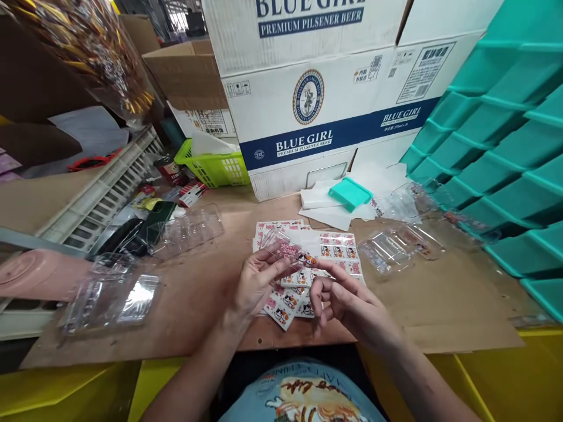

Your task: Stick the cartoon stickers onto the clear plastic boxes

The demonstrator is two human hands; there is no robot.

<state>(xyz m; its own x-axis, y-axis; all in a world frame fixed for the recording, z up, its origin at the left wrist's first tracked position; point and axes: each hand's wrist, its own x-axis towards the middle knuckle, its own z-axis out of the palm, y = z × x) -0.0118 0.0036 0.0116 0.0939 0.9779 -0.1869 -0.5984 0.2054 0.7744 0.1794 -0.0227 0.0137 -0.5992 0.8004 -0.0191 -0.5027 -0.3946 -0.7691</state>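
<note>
Pinched in my left hand is a small clear plastic piece bearing a pink printed label. A cartoon-cat sticker lies at its right end, where the index fingertip of my right hand touches it. The other fingers of my right hand are curled loosely, apart from each other, with nothing gripped in them. Under and behind both hands lie several sticker sheets with pink and cat prints, stacked unevenly on the brown cardboard work surface.
Clear plastic trays lie at left and right. A teal lid rests on white papers behind the sheets. White beer cartons form the back wall; teal bins are stacked at right. A green basket stands back left.
</note>
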